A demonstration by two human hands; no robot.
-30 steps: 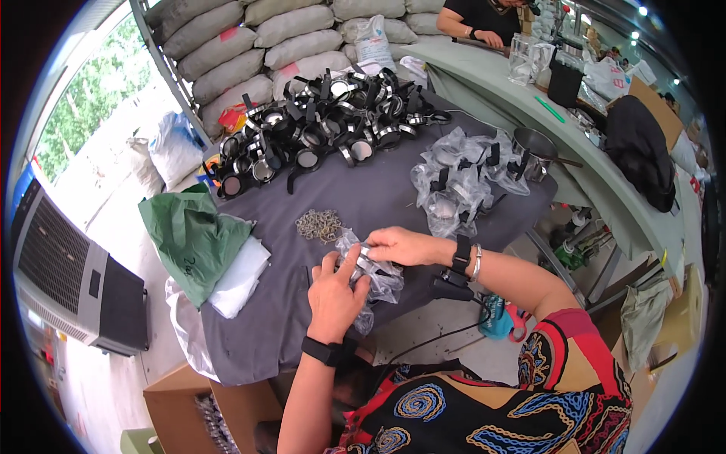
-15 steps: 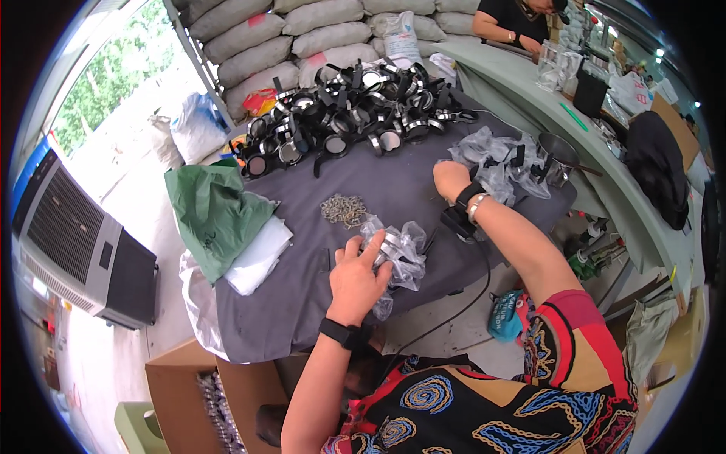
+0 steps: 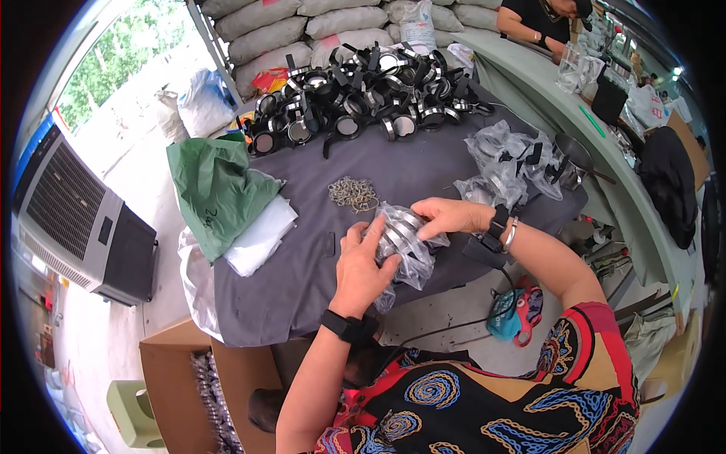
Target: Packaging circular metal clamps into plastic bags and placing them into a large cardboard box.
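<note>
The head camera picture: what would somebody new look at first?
Probably the big heap of black and silver parts across the far side of the gray table. Next, maybe the green bag at the table's left. Near the front edge, the left hand and right hand touch a shiny plastic-wrapped bundle.

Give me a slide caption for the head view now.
Left hand and right hand on bagged metal pieces, with a chain tangle and a heap of black-handled parts beyond.
</note>
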